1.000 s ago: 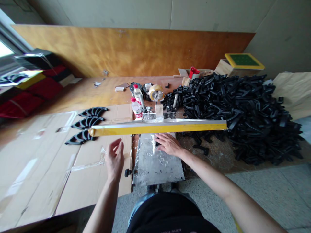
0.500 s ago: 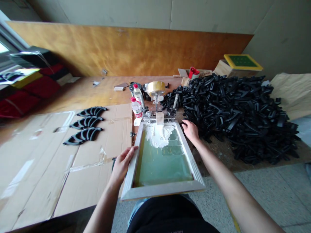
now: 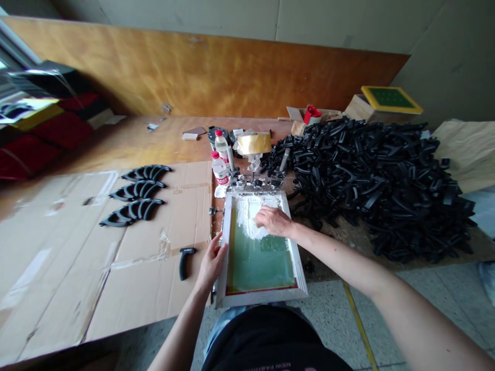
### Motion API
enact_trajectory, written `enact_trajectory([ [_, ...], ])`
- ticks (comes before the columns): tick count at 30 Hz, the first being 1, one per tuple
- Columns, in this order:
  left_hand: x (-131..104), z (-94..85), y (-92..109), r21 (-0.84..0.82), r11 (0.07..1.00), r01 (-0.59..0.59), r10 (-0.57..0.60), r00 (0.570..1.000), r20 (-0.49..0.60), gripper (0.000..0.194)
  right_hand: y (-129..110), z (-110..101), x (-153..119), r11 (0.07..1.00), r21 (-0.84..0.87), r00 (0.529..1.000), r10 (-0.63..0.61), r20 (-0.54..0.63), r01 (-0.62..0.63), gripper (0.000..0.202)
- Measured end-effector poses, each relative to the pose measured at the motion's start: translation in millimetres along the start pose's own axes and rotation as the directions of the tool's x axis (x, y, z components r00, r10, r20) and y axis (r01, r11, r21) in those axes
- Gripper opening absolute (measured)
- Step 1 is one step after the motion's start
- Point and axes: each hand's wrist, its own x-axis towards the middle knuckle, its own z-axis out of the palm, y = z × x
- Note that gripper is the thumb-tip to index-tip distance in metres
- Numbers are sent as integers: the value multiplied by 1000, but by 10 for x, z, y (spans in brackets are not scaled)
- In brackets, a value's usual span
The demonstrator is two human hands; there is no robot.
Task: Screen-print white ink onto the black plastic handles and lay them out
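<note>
In front of me lies a silk-screen frame (image 3: 263, 296) with a pale metal border and green mesh, hinged to a clamp (image 3: 255, 184) at its far end. White ink (image 3: 247, 208) is smeared thickly over the far part of the mesh. My left hand (image 3: 212, 262) grips the frame's left rail, thumb near the top edge. My right hand (image 3: 274, 220) is closed over the ink, around a small squeegee mostly hidden by the fingers. A single black curved handle (image 3: 185, 263) lies on the cardboard left of my left hand.
Three rows of black curved handles (image 3: 133, 211) lie on the cardboard (image 3: 147, 288) at left. A big heap of black parts (image 3: 371, 180) covers the right side. Two red-capped bottles (image 3: 220, 172) and a tape roll (image 3: 254, 143) stand behind the frame.
The frame has come down flatter. My right hand has gone from beside its right rail to the ink and taken the pale squeegee from the far end. My left hand stays on the left rail.
</note>
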Motion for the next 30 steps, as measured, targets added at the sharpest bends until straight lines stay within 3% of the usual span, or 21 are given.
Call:
enact_trajectory([
  [2, -1, 9, -10, -6, 1000, -6, 6, 1000, -5, 80, -11, -47, -123, 987, 49, 988, -152, 29, 150, 15],
  [4, -7, 13, -6, -12, 1000, -16, 16, 1000, -9, 78, 4, -76, -140, 980, 92, 983, -182, 32, 179, 14],
  [8, -37, -2, 58, -44, 999, 8, -8, 1000, -7, 81, -7, 27, -91, 996, 63, 995, -51, -85, 57, 17],
  [12, -66, -18, 135, -62, 997, 36, -37, 999, -3, 86, -106, 130, -191, 993, 44, 987, -105, -119, 111, 14],
  [15, -95, -48, 213, -48, 998, 40, -41, 999, -10, 86, -87, 30, -93, 994, 102, 988, -32, -148, 47, 7],
  [17, -134, -100, 310, -66, 997, 44, -43, 999, 11, 88, 15, -97, 111, 990, 117, 976, 98, -193, -76, 25],
  [19, -182, -175, 459, -106, 993, 43, -39, 998, 44, 86, 192, -247, 325, 973, 101, 944, 225, -240, -206, 49],
  [21, -210, -252, 659, -145, 989, 25, -18, 999, 51, 75, 433, -397, 426, 937, 104, 889, 349, -298, -333, 59],
  [24, -136, -302, 1019, -254, 967, -22, 31, 999, 29, 64, 811, -536, 257, 815, 215, 725, 578, -376, -538, 43],
  [26, -5, -275, 1262, -389, 913, -120, 126, 992, -11, 63, 963, -497, 8, 695, 288, 605, 717, -347, -659, 30],
  [27, 72, -249, 1370, -445, 876, -187, 188, 981, -43, 60, 984, -427, -118, 651, 303, 570, 757, -317, -696, 27],
  [28, 144, -218, 1457, -477, 842, -252, 243, 967, -81, 57, 963, -326, -229, 628, 309, 559, 778, -287, -714, 24],
  [29, 205, -184, 1517, -487, 818, -306, 282, 951, -125, 54, 905, -201, -318, 635, 308, 581, 772, -258, -708, 23],
  [30, 247, -146, 1539, -482, 807, -341, 299, 940, -164, 51, 816, -62, -381, 675, 303, 634, 737, -233, -673, 23],
])
